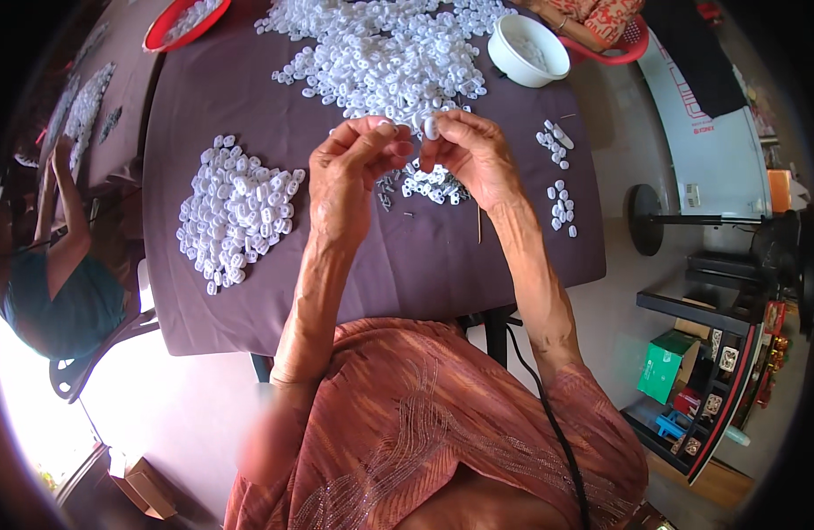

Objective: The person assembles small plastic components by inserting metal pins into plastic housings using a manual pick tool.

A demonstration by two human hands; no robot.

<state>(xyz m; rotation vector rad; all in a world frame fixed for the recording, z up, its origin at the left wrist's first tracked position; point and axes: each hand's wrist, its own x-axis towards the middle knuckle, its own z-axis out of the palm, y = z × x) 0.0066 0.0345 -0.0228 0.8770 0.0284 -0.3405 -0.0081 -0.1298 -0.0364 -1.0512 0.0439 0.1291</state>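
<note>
Holding a small white oval piece (431, 129) in a tight pinch of the right hand (479, 157), with the left hand (343, 168) curled just beside, impossible to tell whether gripping anything, above a dark tablecloth (407, 274), near a large heap of white pieces (380, 57) and right of a smaller pile (234, 208)

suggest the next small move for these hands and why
Probably bring the left hand slightly nearer the right hand: the right pinches a white piece, the left fingers are pinched, though on what is unclear, and a narrow gap shows between the two pinches.
</note>
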